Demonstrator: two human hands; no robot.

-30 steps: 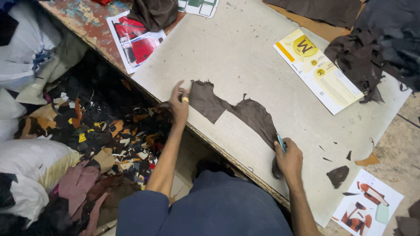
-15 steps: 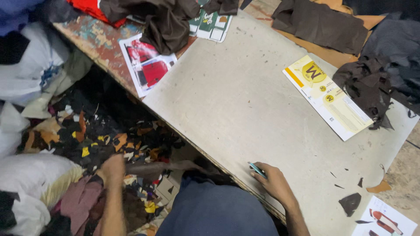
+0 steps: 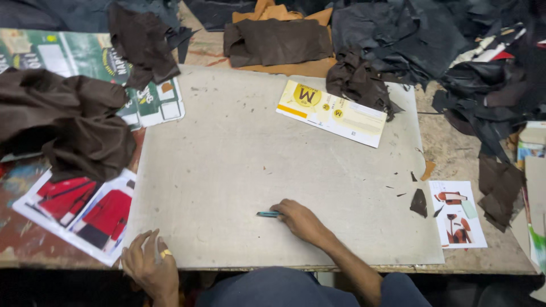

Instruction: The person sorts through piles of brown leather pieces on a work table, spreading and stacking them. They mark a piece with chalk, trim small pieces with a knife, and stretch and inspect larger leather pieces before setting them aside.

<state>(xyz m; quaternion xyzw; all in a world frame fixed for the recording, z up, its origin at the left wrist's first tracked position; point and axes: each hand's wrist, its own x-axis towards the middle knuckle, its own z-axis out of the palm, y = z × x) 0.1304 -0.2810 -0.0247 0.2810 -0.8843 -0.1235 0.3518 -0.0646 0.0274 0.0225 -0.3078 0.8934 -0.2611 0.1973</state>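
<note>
**Two hands at the near edge of a grey cutting board**

The right hand [image 3: 300, 220] lies palm-down on the large grey board [image 3: 273, 170] that covers the middle of the table [image 3: 455, 142]. Its fingers are curled narrowly around the end of a small teal-handled cutting tool [image 3: 267, 214], which lies flat on the board and points left. The left hand [image 3: 149, 267], with a yellow ring on one finger, rests at the board's near left corner; its fingers are loosely bent and hold nothing, touching the board's edge just beside a printed sheet with red jackets [image 3: 79, 213].

A yellow and white printed card [image 3: 331, 112] lies on the far right part of the board, one end under a crumpled heap of dark brown leather [image 3: 358, 79]. A small dark leather offcut [image 3: 419, 202] sits near the right edge, just beside a paper with garment sketches [image 3: 458, 213]. A large brown leather pile [image 3: 74, 122] covers the left of the table, and a folded brown piece [image 3: 276, 41] lies beyond the board.
</note>
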